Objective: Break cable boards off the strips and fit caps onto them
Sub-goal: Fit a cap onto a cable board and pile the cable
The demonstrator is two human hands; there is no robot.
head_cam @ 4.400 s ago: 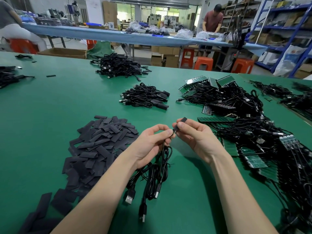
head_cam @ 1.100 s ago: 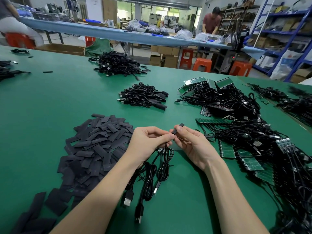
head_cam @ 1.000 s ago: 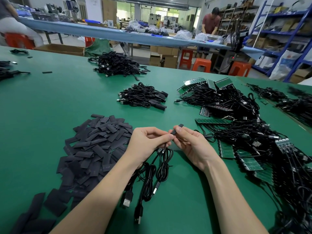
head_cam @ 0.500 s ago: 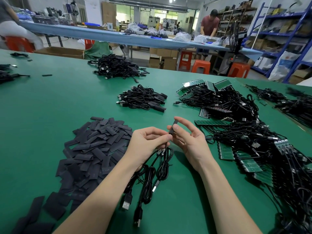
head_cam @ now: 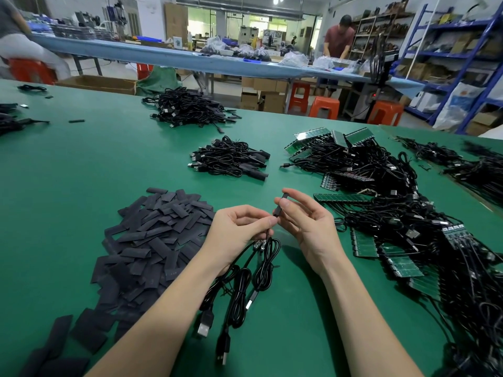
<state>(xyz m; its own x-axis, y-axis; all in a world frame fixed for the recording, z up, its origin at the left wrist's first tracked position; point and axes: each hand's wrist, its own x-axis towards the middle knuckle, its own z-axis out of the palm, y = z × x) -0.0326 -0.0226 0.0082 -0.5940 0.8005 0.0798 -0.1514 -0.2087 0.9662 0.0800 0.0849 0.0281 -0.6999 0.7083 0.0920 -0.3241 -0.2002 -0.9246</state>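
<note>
My left hand pinches a bunch of black USB cables just below their board ends; the cables hang down onto the green table. My right hand holds a black cap between thumb and forefinger, tilted upright over the end of one cable, right beside my left fingertips. A heap of loose flat black caps lies to the left. Green board strips with cables attached lie tangled to the right.
A small pile of capped cables sits ahead, and a larger pile lies farther back. More cable tangles run along the right edge. Across the aisle are a long blue table, orange stools and a person at work.
My right hand has spread its outer fingers and turned the cap more upright, sliding it down over the cable end. My left hand has stayed on the cables.
</note>
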